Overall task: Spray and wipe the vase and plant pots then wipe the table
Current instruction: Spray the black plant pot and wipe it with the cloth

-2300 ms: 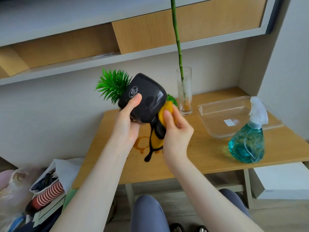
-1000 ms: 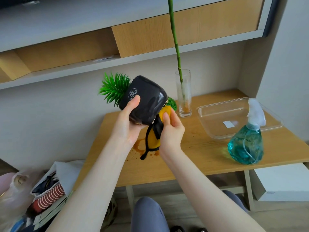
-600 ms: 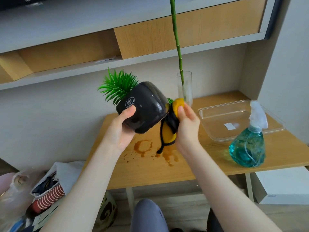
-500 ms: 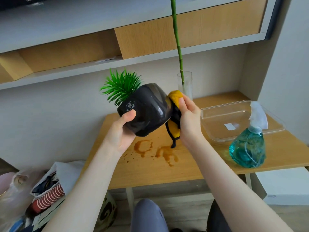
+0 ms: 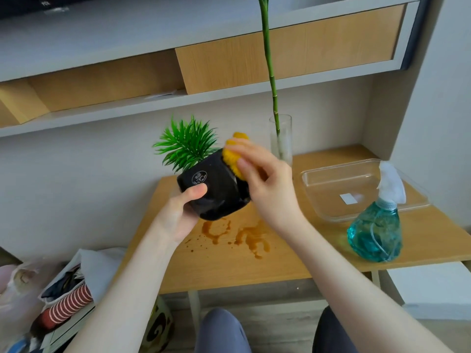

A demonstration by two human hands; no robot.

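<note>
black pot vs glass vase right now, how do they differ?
The black pot is opaque and squat; the glass vase is clear and tall. The pot is tilted in the air, gripped by the left hand; the vase stands upright on the table. Both hold greenery.

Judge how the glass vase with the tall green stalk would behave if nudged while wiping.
The vase is narrow and tall, and the stalk rises far above its rim, so it probably tips easily. Its clear glass looks thin, likely fragile and slippery once sprayed. It stands near the table's back edge, by the wall.
</note>
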